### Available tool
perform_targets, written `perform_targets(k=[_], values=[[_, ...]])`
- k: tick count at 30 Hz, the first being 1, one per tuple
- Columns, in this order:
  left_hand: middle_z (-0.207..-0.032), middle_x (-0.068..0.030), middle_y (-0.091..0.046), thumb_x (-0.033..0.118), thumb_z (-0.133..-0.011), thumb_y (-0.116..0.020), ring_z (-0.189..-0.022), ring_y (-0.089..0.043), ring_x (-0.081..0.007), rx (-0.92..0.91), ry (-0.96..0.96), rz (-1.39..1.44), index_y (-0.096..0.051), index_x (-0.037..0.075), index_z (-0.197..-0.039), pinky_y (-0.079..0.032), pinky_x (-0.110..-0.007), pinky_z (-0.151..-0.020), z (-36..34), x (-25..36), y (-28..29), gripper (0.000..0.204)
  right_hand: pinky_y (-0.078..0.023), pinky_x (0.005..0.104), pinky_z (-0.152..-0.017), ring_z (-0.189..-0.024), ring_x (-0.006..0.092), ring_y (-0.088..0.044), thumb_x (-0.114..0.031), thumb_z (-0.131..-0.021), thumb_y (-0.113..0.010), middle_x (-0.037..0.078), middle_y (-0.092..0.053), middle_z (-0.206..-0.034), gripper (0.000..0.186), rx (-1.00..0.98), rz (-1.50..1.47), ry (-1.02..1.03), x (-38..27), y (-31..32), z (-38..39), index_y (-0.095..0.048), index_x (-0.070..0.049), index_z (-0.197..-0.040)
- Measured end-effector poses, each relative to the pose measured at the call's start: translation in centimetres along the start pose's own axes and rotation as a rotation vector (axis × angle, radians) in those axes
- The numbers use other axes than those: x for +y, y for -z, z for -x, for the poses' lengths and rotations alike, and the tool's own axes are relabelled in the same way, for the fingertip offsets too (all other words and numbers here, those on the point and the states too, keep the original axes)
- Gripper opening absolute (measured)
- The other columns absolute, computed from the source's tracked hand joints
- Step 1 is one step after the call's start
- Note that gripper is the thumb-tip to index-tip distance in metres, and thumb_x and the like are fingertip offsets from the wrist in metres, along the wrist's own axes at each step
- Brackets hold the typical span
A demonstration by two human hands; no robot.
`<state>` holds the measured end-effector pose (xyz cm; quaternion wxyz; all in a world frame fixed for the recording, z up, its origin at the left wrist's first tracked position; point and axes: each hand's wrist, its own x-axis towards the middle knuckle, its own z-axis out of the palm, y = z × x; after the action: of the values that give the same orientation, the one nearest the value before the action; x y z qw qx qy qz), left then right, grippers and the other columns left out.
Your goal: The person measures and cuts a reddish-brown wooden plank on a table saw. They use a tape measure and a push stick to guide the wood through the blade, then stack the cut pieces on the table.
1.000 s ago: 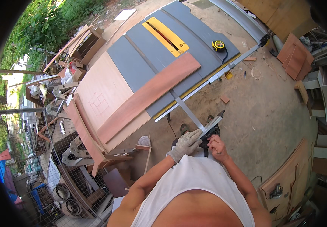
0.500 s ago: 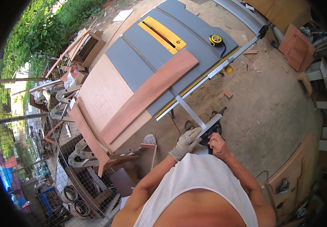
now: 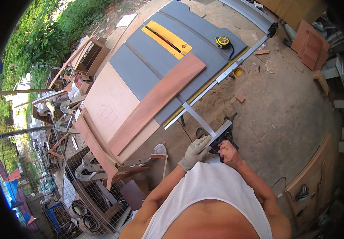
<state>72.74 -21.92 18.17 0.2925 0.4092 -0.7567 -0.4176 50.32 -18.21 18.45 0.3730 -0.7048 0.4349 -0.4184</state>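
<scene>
A miter gauge (image 3: 200, 118), with a flat metal bar, a silver fence and a black head, is held close to my body. Its bar points to the near edge of the grey table saw (image 3: 140, 73). My left hand (image 3: 196, 153), in a pale work glove, is closed on the left end of the fence. Bare, my right hand (image 3: 230, 154) has its fingers curled at the black head; the part inside them is hidden. On the saw lies a long reddish board (image 3: 160, 102), overlapping a pale plywood panel (image 3: 108, 93). A yellow tape measure (image 3: 222, 42) rests farther right.
A yellow insert plate (image 3: 167, 39) with a slot is set in the saw's top. A silver rail (image 3: 239, 61) runs along the near edge. Wood scraps (image 3: 240, 97) lie on the floor. Wooden parts and wire mesh (image 3: 28, 159) stand left; plywood sheets (image 3: 309, 46) lean right.
The view has shifted slightly, so the saw and boards sit a little farther left. Both hands stay on the miter gauge in nearly the same pose.
</scene>
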Motion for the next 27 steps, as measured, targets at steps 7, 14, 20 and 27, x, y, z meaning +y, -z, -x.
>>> perform_targets(k=[7, 14, 20, 27], values=[[-0.129, -0.0158, -0.063, 0.011, -0.087, -0.072, -0.112, -0.063, -0.0352, 0.004, -0.01, 0.02, -0.058, 0.007, -0.135, -0.051, -0.042, -0.097, -0.1, -0.1, 0.1, 0.05, -0.052, 0.0398, -0.078, -0.094, 0.0339, -0.062, 0.016, -0.067, -0.067, 0.014, -0.054, -0.085, 0.026, 0.015, 0.006, -0.011, -0.3, -0.1, -0.2, -0.048, -0.003, -0.066], [-0.13, -0.0158, -0.063, 0.012, -0.089, -0.071, -0.115, -0.062, -0.0354, -0.013, -0.031, 0.027, -0.057, 0.007, -0.136, -0.049, -0.043, -0.1, -0.3, -0.2, 0.3, 0.049, -0.052, 0.0396, -0.077, -0.093, 0.0338, -0.062, 0.016, -0.066, -0.067, 0.013, -0.054, -0.085, 0.026, 0.033, 0.012, -0.032, -0.2, -0.2, -0.3, -0.049, -0.003, -0.066], [-0.13, -0.016, -0.063, 0.013, -0.091, -0.069, -0.116, -0.062, -0.0343, -0.03, 0.071, 0.08, -0.056, 0.007, -0.137, -0.05, -0.042, -0.099, -0.1, 0.4, 0.9, 0.048, -0.051, 0.039, -0.079, -0.094, 0.0333, -0.061, 0.016, -0.067, -0.063, 0.014, -0.054, -0.087, 0.021, -0.019, 0.041, 0.003, -1.8, 0.3, -1.3, -0.053, -0.002, -0.07], [-0.125, -0.0173, -0.064, 0.015, -0.092, -0.068, -0.111, -0.064, -0.0348, -0.014, 0.149, -0.131, -0.059, 0.009, -0.134, -0.053, -0.041, -0.092, -1.0, 0.7, 1.8, 0.044, -0.051, 0.0405, -0.082, -0.093, 0.0328, -0.059, 0.018, -0.07, -0.057, 0.014, -0.054, -0.091, 0.024, -0.019, -0.008, -0.041, -0.5, -1.0, -1.6, -0.06, 0.0, -0.086]])
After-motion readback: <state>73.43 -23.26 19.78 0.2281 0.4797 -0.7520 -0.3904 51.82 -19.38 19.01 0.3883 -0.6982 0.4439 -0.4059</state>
